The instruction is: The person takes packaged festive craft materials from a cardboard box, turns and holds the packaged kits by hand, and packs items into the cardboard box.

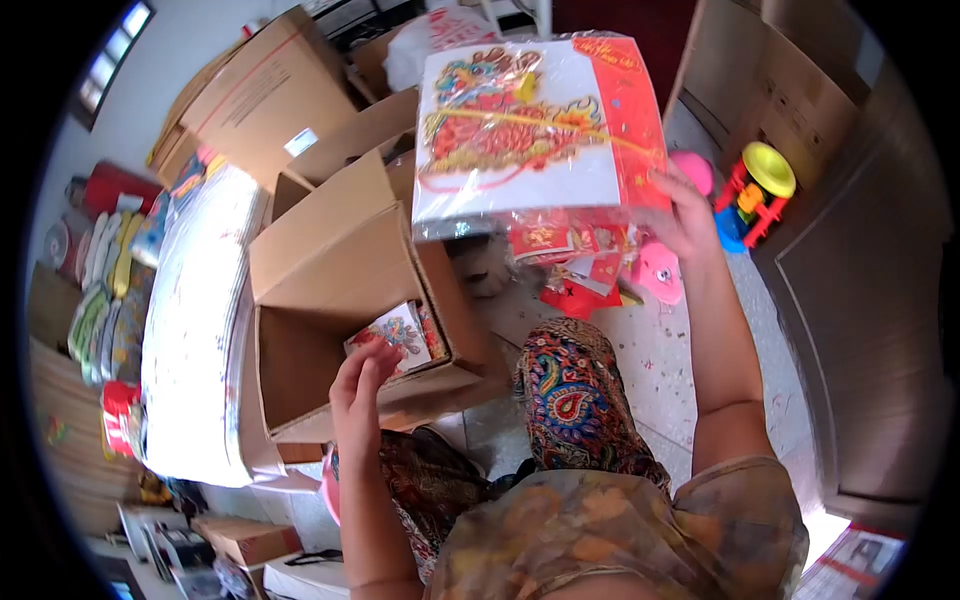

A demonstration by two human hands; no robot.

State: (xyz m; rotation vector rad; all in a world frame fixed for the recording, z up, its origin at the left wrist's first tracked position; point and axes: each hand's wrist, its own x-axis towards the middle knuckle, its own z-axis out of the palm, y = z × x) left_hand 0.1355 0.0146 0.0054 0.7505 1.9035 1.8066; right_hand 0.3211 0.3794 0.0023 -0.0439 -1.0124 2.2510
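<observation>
My right hand (690,212) grips the lower right corner of a large flat plastic-wrapped pack (570,172), holding it up in front of me. The pack is white with a red strip and a colourful dragon-like print, with a yellow stick lying across it. My left hand (358,388) is over the near edge of an open cardboard box (335,235), its fingers loosely bent and holding nothing I can see. Inside that box, by its right wall, lies a smaller white-and-red printed pack (408,335), partly hidden by my fingertips.
Red packets (575,290) and a pink toy (660,272) lie on the tiled floor. Right of them are a yellow, red and blue toy (755,195) and a dark door panel (860,300). More cardboard boxes (270,95) stand behind; a white-covered stack (195,330) stands left.
</observation>
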